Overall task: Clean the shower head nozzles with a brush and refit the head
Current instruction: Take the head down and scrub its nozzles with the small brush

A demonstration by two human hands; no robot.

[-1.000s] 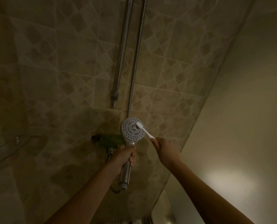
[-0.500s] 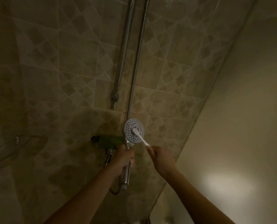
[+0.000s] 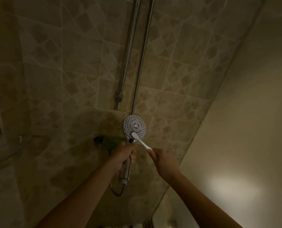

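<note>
Chrome shower head (image 3: 134, 126) is being held up before the tiled wall (image 3: 68, 83), the left hand (image 3: 125, 153) gripping its handle (image 3: 125, 170). The right hand (image 3: 163, 159) is clasping the white brush (image 3: 141, 141), its bristles touching the lower nozzles (image 3: 141, 134). The head is probably feeling light, rigid and slippery, so the handle seems the safest hold.

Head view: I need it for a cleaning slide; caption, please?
Left hand holds the shower head; right hand presses a white brush against its lower nozzles.

Just two bare arms here, really. The left hand (image 3: 123, 155) and right hand (image 3: 165, 163) are uncovered, and the left forearm (image 3: 87, 191) and right forearm (image 3: 202, 199) are bare down to the bottom edge. The light's super dim, so I can't make out anything small on the wrists or fingers.
</note>
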